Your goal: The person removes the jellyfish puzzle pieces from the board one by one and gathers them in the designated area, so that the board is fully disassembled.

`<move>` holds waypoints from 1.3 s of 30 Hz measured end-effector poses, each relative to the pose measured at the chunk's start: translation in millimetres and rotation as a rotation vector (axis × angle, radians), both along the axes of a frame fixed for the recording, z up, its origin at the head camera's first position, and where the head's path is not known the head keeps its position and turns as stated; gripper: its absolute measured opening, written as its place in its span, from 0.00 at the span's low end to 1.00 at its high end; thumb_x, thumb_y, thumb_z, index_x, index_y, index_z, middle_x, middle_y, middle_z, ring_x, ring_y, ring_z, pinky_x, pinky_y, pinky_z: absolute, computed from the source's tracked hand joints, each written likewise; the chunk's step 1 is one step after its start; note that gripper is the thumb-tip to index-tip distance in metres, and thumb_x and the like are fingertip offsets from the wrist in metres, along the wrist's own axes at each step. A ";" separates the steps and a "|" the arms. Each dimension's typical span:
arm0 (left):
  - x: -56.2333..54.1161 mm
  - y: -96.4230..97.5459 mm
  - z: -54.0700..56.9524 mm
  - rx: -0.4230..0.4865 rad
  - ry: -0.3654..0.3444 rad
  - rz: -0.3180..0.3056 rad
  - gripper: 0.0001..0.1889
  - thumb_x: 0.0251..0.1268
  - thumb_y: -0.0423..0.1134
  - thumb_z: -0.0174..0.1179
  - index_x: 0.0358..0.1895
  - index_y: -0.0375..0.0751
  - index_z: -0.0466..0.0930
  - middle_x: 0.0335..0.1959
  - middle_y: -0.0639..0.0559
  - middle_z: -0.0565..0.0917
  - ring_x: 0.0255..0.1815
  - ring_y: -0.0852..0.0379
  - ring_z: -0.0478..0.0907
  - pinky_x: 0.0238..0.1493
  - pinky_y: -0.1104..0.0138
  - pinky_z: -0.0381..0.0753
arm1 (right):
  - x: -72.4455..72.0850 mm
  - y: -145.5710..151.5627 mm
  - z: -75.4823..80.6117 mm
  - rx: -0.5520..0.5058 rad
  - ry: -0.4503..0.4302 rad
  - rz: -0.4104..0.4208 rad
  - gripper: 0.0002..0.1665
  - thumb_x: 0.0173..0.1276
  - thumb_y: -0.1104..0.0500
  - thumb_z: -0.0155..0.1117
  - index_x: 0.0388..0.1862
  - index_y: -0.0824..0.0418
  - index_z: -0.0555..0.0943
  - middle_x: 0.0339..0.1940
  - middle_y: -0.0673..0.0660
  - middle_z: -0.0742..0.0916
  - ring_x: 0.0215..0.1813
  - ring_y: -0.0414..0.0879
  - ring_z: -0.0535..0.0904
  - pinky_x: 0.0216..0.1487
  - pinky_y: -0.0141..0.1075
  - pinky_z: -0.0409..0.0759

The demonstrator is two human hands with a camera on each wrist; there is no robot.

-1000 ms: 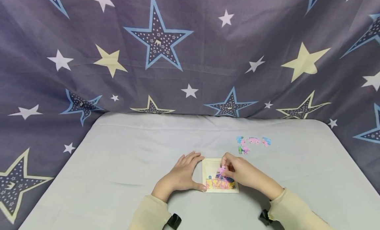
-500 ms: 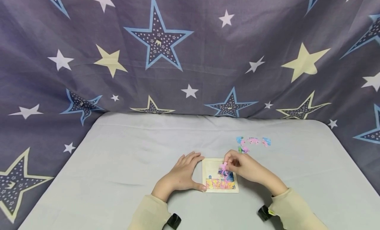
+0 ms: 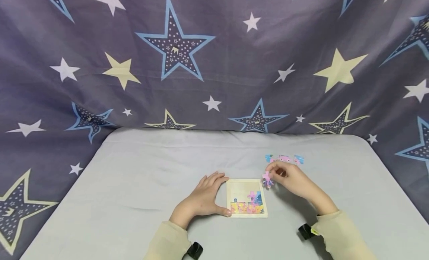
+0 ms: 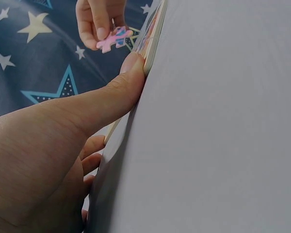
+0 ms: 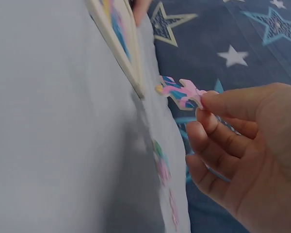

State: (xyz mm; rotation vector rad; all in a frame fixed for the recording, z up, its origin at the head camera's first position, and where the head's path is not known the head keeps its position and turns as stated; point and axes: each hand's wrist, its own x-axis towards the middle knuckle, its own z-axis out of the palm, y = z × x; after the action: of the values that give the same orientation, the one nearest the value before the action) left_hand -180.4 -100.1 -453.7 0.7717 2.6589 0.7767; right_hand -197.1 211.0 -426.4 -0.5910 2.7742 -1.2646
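A small wooden puzzle frame [image 3: 247, 216] lies on the grey-covered table in the head view, with colourful joined pieces along its bottom and lower right. At its left side my left hand [image 3: 202, 200] rests spread, thumb at the near corner and fingertips by the far corner. My right hand [image 3: 295, 180] pinches a pink and blue puzzle piece [image 3: 267, 180] between thumb and fingers, just off the frame's right edge. In the right wrist view the same puzzle piece [image 5: 180, 92] hangs tilted above the table, held by its pink end.
Behind the right hand lie several loose puzzle pieces [image 3: 284, 159], partly covered by it. A dark curtain [image 3: 214, 66] with stars stands along the table's back edge. Black straps [image 3: 195, 249] show at both wrists.
My right hand has lifted the pink and blue piece from over the frame and carried it right, past its edge. My left hand stays at the frame. The head view shifted slightly.
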 end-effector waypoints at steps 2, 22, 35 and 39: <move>-0.1 -0.3 -0.3 -0.001 0.005 0.003 0.54 0.43 0.62 0.76 0.74 0.44 0.61 0.77 0.47 0.58 0.79 0.45 0.46 0.78 0.48 0.39 | -2.5 7.3 1.9 0.000 0.015 -0.027 0.08 0.69 0.65 0.64 0.46 0.62 0.83 0.35 0.49 0.84 0.35 0.44 0.77 0.37 0.33 0.79; 0.2 -1.9 -2.2 0.004 0.002 0.000 0.55 0.43 0.62 0.75 0.75 0.44 0.60 0.77 0.47 0.58 0.79 0.44 0.46 0.78 0.48 0.39 | -16.2 49.4 -14.3 0.063 0.104 -0.343 0.10 0.70 0.64 0.64 0.46 0.67 0.85 0.38 0.61 0.88 0.39 0.52 0.82 0.36 0.34 0.79; -0.2 -1.2 -1.7 0.005 0.004 0.000 0.55 0.44 0.63 0.75 0.75 0.45 0.60 0.77 0.47 0.57 0.79 0.45 0.46 0.78 0.48 0.38 | -15.3 46.7 -19.4 0.057 -0.049 -0.427 0.14 0.72 0.59 0.62 0.48 0.68 0.86 0.47 0.67 0.87 0.43 0.53 0.83 0.36 0.35 0.78; 0.0 -1.7 -1.9 0.004 0.000 0.001 0.55 0.44 0.63 0.75 0.75 0.45 0.60 0.77 0.47 0.57 0.79 0.45 0.46 0.78 0.48 0.38 | -14.4 47.3 -18.6 0.067 -0.064 -0.410 0.16 0.73 0.58 0.62 0.49 0.69 0.85 0.48 0.68 0.87 0.47 0.58 0.83 0.42 0.40 0.79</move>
State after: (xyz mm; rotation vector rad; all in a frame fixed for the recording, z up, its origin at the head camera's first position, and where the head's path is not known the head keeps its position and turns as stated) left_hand -180.3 -101.8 -455.6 0.7719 2.6583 0.7825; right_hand -211.4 258.3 -445.0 0.0297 2.9643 -1.2112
